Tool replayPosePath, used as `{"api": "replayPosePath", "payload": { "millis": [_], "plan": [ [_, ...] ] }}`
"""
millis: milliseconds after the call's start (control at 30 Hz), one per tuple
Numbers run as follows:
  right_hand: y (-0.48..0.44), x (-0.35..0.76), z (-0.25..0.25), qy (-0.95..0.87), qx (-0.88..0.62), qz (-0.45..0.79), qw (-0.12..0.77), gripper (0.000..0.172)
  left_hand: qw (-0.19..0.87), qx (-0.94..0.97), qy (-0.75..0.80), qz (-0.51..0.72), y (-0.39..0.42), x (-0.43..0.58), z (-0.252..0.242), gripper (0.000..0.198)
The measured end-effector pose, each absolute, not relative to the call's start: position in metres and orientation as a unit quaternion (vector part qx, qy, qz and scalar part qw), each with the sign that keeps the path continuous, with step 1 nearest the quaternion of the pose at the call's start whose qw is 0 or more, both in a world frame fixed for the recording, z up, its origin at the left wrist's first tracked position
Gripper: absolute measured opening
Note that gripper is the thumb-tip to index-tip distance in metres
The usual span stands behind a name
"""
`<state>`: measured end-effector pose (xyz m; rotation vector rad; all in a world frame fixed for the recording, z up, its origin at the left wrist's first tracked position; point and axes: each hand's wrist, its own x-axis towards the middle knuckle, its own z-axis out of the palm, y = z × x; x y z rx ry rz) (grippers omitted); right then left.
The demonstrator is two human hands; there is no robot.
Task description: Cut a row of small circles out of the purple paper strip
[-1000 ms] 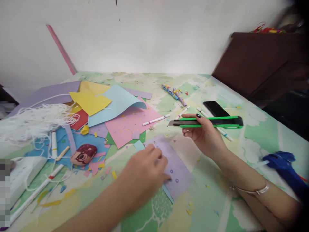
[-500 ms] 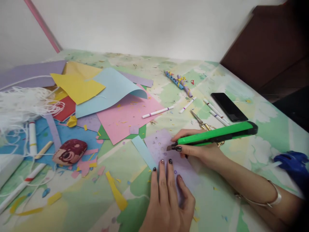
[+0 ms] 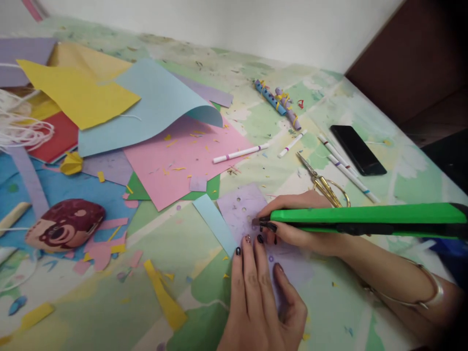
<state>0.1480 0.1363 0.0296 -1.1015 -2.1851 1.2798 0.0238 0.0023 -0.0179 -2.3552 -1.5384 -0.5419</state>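
Observation:
My right hand [image 3: 303, 229] grips a green utility knife [image 3: 365, 219], its blade tip resting on a small lilac paper [image 3: 243, 209] with punched holes. My left hand [image 3: 259, 292] lies flat on the near part of that paper, fingers stretched out beside the blade tip. A light blue paper strip [image 3: 215, 224] lies just left of the lilac sheet.
Gold scissors [image 3: 323, 183], white markers [image 3: 239, 153], rolled paper tubes [image 3: 280, 102] and a black phone [image 3: 358, 150] lie behind the hands. Coloured paper sheets [image 3: 153, 107], white string [image 3: 22, 129] and a brown bear-face case [image 3: 64, 229] fill the left. Scraps litter the patterned table [image 3: 109, 292].
The view has dropped closer to the table. My right hand brought the knife down from the air onto the lilac paper; my left hand flattened and settled on the paper.

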Motion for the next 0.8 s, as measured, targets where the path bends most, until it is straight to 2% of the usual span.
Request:
{"api": "replayPosePath", "payload": {
  "millis": [200, 500, 800],
  "plan": [
    [0.1392, 0.1482, 0.0263, -0.816, -0.389, 0.383, 0.19, 0.016, 0.14, -0.819, -0.526, -0.18, 0.0027, 0.0202, -0.0176, 0.015],
    [0.1392, 0.1487, 0.0254, -0.816, -0.388, 0.39, 0.178, 0.021, 0.11, -0.797, -0.552, -0.217, 0.0021, 0.0264, -0.0184, 0.014],
    [0.1394, 0.1486, 0.0265, -0.818, -0.386, 0.388, 0.178, 0.022, 0.133, -0.812, -0.534, -0.196, 0.0027, 0.0235, -0.0211, 0.008]
  ]
}}
